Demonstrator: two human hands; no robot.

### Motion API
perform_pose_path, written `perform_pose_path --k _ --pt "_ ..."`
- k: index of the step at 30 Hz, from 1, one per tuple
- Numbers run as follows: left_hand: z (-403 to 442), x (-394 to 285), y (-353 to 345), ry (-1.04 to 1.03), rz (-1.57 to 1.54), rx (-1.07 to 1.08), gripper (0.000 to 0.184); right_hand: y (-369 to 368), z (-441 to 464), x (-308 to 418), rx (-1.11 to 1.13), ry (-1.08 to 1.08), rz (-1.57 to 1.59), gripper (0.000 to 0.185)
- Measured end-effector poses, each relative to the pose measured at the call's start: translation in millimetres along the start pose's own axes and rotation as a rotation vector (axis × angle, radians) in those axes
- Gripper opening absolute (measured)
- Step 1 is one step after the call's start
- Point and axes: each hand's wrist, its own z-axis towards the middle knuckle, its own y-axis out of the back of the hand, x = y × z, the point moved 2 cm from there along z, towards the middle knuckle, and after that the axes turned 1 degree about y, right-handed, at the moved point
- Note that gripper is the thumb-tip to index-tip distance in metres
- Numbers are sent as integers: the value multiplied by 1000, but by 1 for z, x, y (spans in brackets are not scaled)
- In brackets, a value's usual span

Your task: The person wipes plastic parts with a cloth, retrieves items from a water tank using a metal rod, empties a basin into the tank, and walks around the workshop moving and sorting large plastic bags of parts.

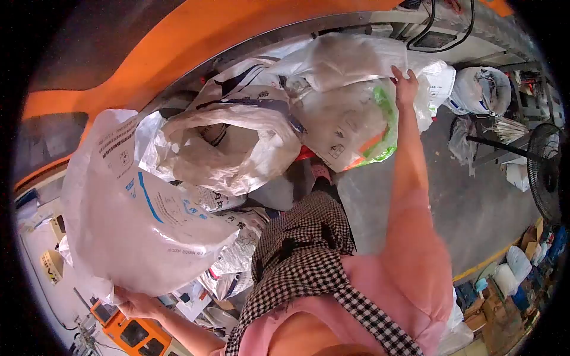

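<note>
My left hand [132,301] is closed on the lower corner of a big white plastic sack [142,219] with blue and black print, which hangs spread out at the left. My right hand [405,86] reaches far forward, its fingers gripping the edge of a whitish plastic bag [356,59]. Under that bag is a translucent bag [350,118] with green and orange print. Between my hands stands a woven sack [231,148], its mouth wide and rolled outward; the inside is shadowed and partly hidden.
An orange machine [148,47] curves along the back and left. At the right are a black fan [543,172], a white sack [481,89] and a grey floor [439,202]. Mixed items and cardboard [502,314] lie at the lower right. More printed sacks [243,231] lie by my legs.
</note>
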Motion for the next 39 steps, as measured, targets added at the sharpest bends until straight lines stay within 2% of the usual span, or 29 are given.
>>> perform_pose_path --k 2,3,5,6,9,11,12,13,15,16,17,20,21,23,24,25,26,27,29,31,33,34,35,37,39 --pt "-2 2 2 85 -91 45 29 8 -44 48 26 301 -208 52" --pt "-2 12 4 91 -90 36 29 10 -71 70 34 308 -206 52" --pt "-1 46 10 127 -176 -29 28 16 -128 106 27 339 -41 23" --pt "-10 24 10 136 -81 0 27 22 -146 117 40 347 -35 23" --pt "-23 47 25 35 -166 -41 24 41 -206 140 105 433 8 19" --pt "-32 61 35 75 -204 -17 23 53 -250 152 127 590 -89 32" --pt "-37 74 39 -48 -312 -5 23 58 -274 160 178 607 -250 27" --pt "-45 67 46 50 -250 5 23 63 -298 168 178 621 -242 27" --pt "-59 54 62 69 -218 23 23 62 -351 178 391 643 -29 21" --pt "-64 59 71 -27 -192 32 25 61 -375 183 502 697 -79 19" --pt "-74 68 77 44 -309 14 18 60 -399 187 613 753 -130 16" --pt "-92 64 100 7 -409 -2 19 43 -469 202 766 1014 -231 15" --pt "-95 62 110 30 -440 -12 21 34 -496 216 808 1099 -186 15" --pt "-96 59 125 53 -487 -24 23 17 -534 223 998 1119 -23 17" --pt "-96 60 133 147 -542 -42 26 11 -546 205 992 1243 29 17" --pt "-98 61 140 240 -597 -58 29 3 -560 198 1086 1202 3 18" --pt "-98 66 142 239 -513 -57 34 -4 -575 195 1176 1156 -27 18" --pt "-98 69 144 230 -532 -55 34 -10 -590 199 1343 930 -132 18" --pt "-99 73 150 274 -594 -41 34 -27 -611 193 1420 884 110 22" --pt "-104 72 157 331 -602 9 35 -39 -631 184 1570 524 128 28" --pt "-112 81 154 444 -695 115 37 -55 -649 159 1718 502 8 31" --pt "-117 88 152 408 -670 224 38 -56 -657 153 1804 477 -26 32" --pt "-121 92 152 404 -678 235 38 -55 -667 145 1894 448 -60 33" --pt "-133 97 154 317 -511 546 38 -61 -684 107 2053 389 -18 35" --pt "-147 114 154 379 -575 545 40 -55 -696 86 2168 289 75 33"
